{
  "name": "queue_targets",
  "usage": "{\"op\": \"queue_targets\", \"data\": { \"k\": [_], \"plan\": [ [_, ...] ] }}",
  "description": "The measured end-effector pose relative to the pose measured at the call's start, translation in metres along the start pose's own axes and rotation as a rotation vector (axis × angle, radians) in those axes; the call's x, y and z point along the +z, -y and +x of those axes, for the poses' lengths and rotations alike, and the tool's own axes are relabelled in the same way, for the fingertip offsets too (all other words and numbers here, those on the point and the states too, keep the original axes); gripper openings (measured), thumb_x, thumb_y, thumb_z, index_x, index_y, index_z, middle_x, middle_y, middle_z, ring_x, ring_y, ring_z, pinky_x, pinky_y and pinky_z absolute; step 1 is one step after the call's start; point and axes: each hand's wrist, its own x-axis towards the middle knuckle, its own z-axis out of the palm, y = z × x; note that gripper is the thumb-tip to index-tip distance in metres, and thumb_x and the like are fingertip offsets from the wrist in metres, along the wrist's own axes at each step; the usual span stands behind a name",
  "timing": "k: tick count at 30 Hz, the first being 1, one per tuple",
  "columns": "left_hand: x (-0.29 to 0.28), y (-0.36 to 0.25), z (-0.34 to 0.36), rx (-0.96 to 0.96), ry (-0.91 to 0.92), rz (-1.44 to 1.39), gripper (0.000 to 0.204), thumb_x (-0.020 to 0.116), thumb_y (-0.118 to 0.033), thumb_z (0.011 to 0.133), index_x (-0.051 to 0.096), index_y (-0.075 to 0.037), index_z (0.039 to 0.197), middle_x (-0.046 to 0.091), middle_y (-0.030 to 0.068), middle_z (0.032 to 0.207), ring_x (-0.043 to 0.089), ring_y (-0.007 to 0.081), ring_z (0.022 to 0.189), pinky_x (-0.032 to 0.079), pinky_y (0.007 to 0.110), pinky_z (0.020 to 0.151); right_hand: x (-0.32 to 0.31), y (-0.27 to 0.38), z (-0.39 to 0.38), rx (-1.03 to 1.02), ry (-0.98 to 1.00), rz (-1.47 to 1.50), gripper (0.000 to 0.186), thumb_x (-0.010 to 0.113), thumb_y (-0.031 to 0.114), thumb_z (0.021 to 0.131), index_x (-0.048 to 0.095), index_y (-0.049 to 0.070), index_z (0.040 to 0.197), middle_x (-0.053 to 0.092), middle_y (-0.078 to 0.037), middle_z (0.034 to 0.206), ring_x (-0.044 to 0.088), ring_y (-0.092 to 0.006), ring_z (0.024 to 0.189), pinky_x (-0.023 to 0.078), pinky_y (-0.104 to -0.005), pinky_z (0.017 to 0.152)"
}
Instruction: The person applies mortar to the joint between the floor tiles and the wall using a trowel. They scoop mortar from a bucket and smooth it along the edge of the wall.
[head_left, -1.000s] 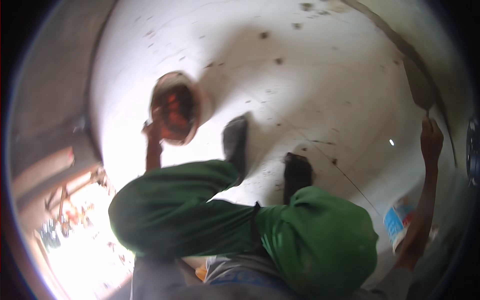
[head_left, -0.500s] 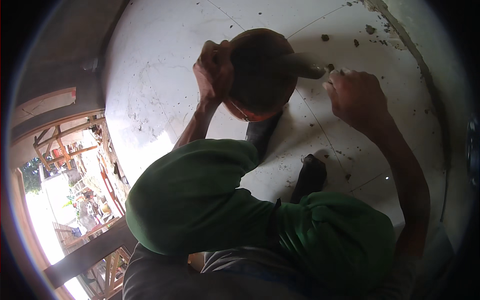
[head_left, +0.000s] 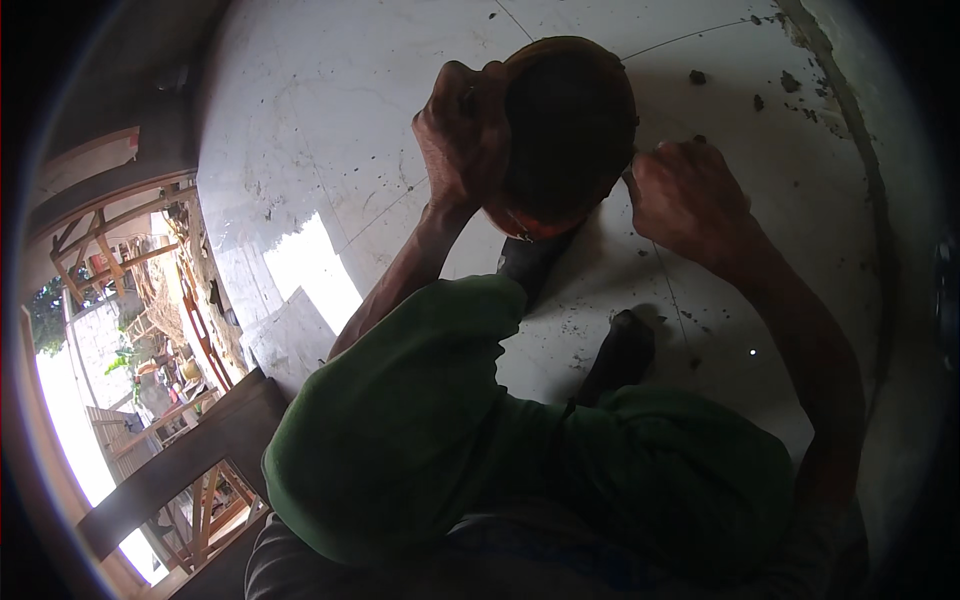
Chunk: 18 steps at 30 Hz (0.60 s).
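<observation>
My left hand (head_left: pixel 462 135) is closed on the left rim of a round, orange-red bowl (head_left: pixel 522 224), which is tilted toward me. The inside of the bowl is very dark, so its contents cannot be made out. Just off the bowl's right edge, my right hand (head_left: pixel 690 205) forms a fist, its knuckles upward. A grey trowel-like tool showed at this hand a moment ago; now its blade is lost in the shadow of the bowl.
Dark crumbs (head_left: pixel 697 77) are scattered over pale floor tiles (head_left: pixel 380 130). My dark-covered feet (head_left: pixel 625 350) and green-clad knees (head_left: pixel 400 420) are below the bowl. A wall base runs along the right. At left, a wooden frame (head_left: pixel 180 480) opens onto a bright, cluttered yard.
In the picture, the bowl and my left hand have shifted right and slightly up. My right hand is closer to the bowl's edge, and the grey blade no longer shows between them.
</observation>
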Motion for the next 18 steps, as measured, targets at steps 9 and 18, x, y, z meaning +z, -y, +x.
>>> {"op": "queue_targets", "data": {
  "k": [9, 18],
  "plan": [
    [-0.004, 0.0, -0.005, -0.063, 0.042, -0.037, 0.037, 0.068, -0.031, 0.103, 0.054, -0.003, 0.082, 0.058, 0.0116, 0.062, 0.052, 0.0189, 0.057, 0.046, 0.039, 0.058, 0.012, 0.004, 0.006, 0.254, 0.269, 0.405, 0.027, 0.069, 0.021, 0.092, 0.065, -0.003, 0.079, 0.068, -0.019, 0.075, 0.071, -0.0322, 0.077, 0.056, -0.046, 0.078],
    [0.011, -0.007, 0.029, -0.021, 0.004, -0.116, 0.04, 0.066, -0.032, 0.106, 0.058, 0.0, 0.082, 0.052, 0.0027, 0.062, 0.042, 0.0106, 0.061, 0.038, 0.034, 0.056, 0.003, -0.04, -0.07, 0.643, 0.122, 1.059, 0.042, 0.065, 0.027, 0.097, 0.059, -0.004, 0.069, 0.057, -0.012, 0.06, 0.056, -0.0178, 0.058, 0.053, -0.0433, 0.065]
  ]
}}
